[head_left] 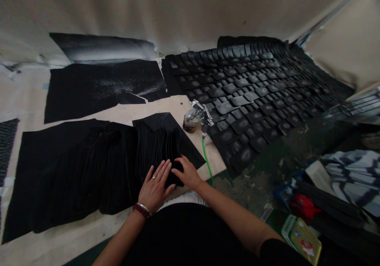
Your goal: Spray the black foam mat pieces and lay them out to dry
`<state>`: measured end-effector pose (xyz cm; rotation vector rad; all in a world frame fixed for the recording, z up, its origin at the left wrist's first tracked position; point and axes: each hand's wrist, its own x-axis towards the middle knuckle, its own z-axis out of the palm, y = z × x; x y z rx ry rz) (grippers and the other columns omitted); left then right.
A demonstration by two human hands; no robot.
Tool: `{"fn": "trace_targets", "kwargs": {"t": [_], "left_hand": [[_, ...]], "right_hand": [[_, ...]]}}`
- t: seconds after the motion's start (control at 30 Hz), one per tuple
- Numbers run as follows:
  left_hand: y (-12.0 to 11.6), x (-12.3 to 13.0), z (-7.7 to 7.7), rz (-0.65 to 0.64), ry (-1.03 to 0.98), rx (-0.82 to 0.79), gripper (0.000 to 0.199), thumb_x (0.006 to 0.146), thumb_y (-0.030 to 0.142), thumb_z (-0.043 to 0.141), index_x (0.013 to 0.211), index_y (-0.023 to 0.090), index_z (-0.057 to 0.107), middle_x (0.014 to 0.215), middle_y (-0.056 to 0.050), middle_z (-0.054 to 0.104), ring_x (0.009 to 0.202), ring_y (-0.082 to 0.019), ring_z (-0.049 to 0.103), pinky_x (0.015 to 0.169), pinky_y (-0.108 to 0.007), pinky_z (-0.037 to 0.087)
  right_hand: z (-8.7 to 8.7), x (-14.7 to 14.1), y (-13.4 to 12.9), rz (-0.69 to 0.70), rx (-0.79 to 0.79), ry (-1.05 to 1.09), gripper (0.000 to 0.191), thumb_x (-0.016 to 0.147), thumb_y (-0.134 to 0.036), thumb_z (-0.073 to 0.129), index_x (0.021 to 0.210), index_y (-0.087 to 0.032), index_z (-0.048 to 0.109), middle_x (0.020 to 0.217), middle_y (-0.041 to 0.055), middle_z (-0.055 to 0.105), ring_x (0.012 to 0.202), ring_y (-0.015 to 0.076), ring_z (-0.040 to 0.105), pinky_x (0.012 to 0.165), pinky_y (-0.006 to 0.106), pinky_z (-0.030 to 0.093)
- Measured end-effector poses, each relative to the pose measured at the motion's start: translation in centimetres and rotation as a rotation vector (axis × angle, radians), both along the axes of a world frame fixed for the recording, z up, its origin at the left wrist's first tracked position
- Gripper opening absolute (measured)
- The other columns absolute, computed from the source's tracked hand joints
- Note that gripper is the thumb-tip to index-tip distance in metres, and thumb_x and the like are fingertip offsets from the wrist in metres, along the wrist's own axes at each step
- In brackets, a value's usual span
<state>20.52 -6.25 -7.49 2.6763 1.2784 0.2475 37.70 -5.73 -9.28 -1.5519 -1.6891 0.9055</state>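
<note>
Fingers open, flat: left hand (153,189), right hand (188,173) on black sheet stack (157,155) edge.

We get soft, dim light and faint shadows. The curved pale beige wall (166,8) bends at the edges, and the stacked black sheets (157,157) blur together.

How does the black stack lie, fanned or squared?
Fanned: the black sheets overlap, their edges showing in rows, under the left hand and right hand.
</note>
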Motion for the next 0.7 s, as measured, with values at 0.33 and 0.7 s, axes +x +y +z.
{"fn": "trace_targets", "kwargs": {"t": [0.33,0.7], "left_hand": [[0.0,-0.3,0.0,0.002,-0.012,-0.004,0.058,0.085,0.026,0.032,0.139,0.017,0.013,0.142,-0.005,0.025,0.131,-0.018,0.018,0.108,-0.041,0.013],[-0.1,-0.9,0.1,0.105,-0.017,-0.004,0.060,0.085,0.028,0.035,0.139,0.019,0.013,0.140,-0.004,0.029,0.132,-0.021,0.015,0.106,-0.046,0.014]], "right_hand": [[0.9,-0.2,-0.1,0.017,0.023,-0.012,0.029,0.083,-0.010,0.041,0.108,-0.018,0.050,0.119,0.0067,0.048,0.120,0.0178,0.035,0.101,0.039,0.031],[0.7,-0.9,-0.3,0.027,-0.042,-0.027,0.034,0.077,-0.031,0.060,0.107,-0.022,0.050,0.127,0.0082,0.039,0.122,0.0194,0.032,0.100,0.035,0.031]]}}
